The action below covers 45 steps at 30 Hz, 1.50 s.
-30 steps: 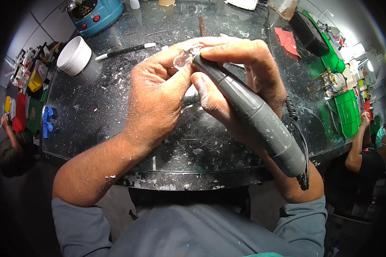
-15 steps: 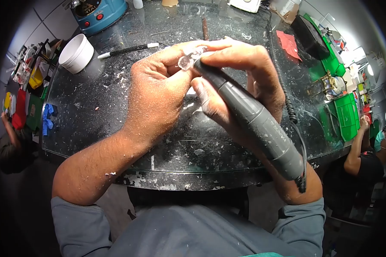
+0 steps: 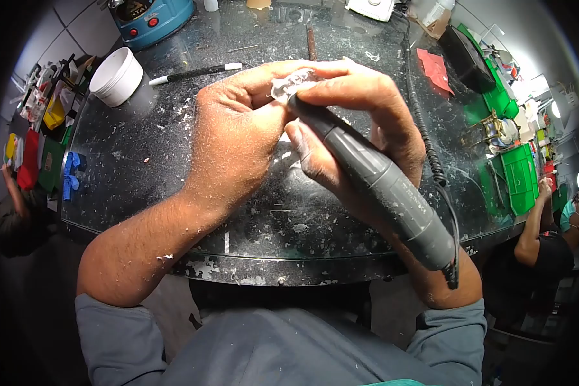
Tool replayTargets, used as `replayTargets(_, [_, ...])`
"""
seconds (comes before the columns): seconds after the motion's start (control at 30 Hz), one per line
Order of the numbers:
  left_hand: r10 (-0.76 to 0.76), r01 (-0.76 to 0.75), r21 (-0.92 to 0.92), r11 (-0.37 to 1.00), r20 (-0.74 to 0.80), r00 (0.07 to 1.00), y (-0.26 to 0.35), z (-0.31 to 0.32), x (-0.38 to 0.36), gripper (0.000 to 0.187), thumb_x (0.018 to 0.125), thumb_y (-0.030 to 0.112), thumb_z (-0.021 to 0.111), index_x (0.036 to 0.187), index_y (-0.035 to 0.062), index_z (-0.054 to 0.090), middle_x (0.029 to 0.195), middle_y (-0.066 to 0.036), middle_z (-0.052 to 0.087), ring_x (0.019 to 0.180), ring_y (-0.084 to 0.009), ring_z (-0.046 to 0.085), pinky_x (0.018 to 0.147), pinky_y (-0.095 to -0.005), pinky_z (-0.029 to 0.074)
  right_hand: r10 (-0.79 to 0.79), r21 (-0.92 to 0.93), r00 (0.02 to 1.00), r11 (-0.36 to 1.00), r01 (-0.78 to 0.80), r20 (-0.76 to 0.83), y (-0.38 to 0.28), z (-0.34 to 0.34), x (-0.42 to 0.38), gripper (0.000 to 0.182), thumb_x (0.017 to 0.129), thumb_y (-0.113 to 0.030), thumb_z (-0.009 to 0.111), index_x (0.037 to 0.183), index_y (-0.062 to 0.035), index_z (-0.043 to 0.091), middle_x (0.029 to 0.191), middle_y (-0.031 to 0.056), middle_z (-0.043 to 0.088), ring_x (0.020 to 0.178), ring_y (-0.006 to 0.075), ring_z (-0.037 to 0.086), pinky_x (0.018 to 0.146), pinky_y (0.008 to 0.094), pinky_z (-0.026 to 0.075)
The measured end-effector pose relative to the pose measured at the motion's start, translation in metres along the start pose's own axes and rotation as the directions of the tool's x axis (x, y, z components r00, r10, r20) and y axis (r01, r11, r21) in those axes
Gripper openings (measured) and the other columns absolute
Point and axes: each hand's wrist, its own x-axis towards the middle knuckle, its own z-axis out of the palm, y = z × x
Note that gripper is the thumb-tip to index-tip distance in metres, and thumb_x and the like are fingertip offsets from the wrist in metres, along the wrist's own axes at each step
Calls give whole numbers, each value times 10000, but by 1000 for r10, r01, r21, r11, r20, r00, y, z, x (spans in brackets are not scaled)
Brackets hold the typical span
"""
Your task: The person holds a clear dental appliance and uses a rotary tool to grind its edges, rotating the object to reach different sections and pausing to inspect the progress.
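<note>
My left hand (image 3: 235, 138), dusted with pale powder, is closed on a clear, bumpy plastic piece shaped like a dental aligner (image 3: 293, 82). It holds the piece between thumb and fingers above the table. My right hand (image 3: 367, 109) grips a dark grey rotary handpiece (image 3: 392, 186) like a thick pen. The handpiece's nose meets the clear piece, and its rear end slants down toward my right forearm. Its bit is hidden by the fingers and the piece.
A scuffed black table (image 3: 141, 180) carries a white tub (image 3: 116, 77), a marker (image 3: 196, 74), a brown stick (image 3: 311, 42) and red sandpaper (image 3: 435, 71). A blue machine (image 3: 151, 22) stands back left. A coiled cord (image 3: 433, 157) runs on the right, near green bins (image 3: 520, 177). Other people sit at both sides.
The clear piece has turned slightly between my left fingers, showing more of its bumpy side. The handpiece and my right hand have shifted slightly left. Both grips stay the same.
</note>
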Motion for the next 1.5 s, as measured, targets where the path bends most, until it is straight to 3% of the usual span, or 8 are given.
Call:
replayTargets(0.07, [-8,8,-11,1000,4,1000,1,-1,0,257,867,-37,550,1100,-27,656,1012,-76,680,878,-101,636,792,-228,517,107,135,994,985,-104,-18,0,1,-1,335,722,6,758,1024,-48,624,1046,78,623,1069,222,580,947,387,443])
replayTargets(0.2, [13,-13,1,1000,-12,1000,0,-1,0,254,880,-47,530,1102,-41,654,978,-93,696,870,-105,649,770,-226,527,9,-45,998,999,-5,69,-5,-5,4,372,697,39,749,1035,-48,618,1043,108,622,1049,219,588,942,363,440])
replayTargets(0.3, [-2,2,-23,1000,-5,1000,1,0,-1,253,880,-47,531,1099,-40,656,977,-92,696,870,-103,647,770,-224,525,26,84,999,996,-24,-21,4,3,-1,381,699,41,745,1045,-44,610,1036,124,618,1029,218,594,922,347,451])
replayTargets(0.97, [28,-28,-23,999,-12,1000,-1,0,0,238,869,-46,557,1080,-39,668,981,-91,702,866,-104,648,778,-228,524,-41,-22,999,999,41,25,-4,-2,3,344,732,33,745,1038,-12,595,1019,99,617,1039,220,593,922,369,462])
replayTargets(1.1, [35,-33,35,999,-44,998,-2,1,-1,245,853,-59,571,1074,-36,674,987,-85,702,881,-109,647,790,-233,524,20,94,999,995,-17,-36,1,3,-1,373,716,47,741,1052,-19,595,1030,88,614,1041,224,594,948,384,445])
replayTargets(1.23, [83,-81,63,995,-33,996,-4,-1,2,250,851,-60,568,1076,-37,673,992,-89,701,895,-111,646,796,-237,525,-12,-97,994,995,23,113,-10,-6,4,385,707,29,757,1051,-17,592,1031,84,615,1077,233,577,966,400,437])
replayTargets(1.4, [98,-94,88,992,-49,994,-5,-2,0,248,851,-55,567,1066,-21,686,988,-97,707,892,-109,649,788,-233,527,44,96,996,995,-37,-74,-4,6,-1,379,688,17,765,1034,-36,621,1028,81,629,1093,250,566,989,399,415])
replayTargets(1.5, [120,-114,139,984,-36,992,-2,-1,2,245,855,-47,566,1056,-1,698,966,-91,713,875,-101,652,769,-227,528,-22,-24,999,999,24,47,-4,-1,1,386,693,14,767,1043,-29,608,1028,81,624,1094,249,568,986,404,419])
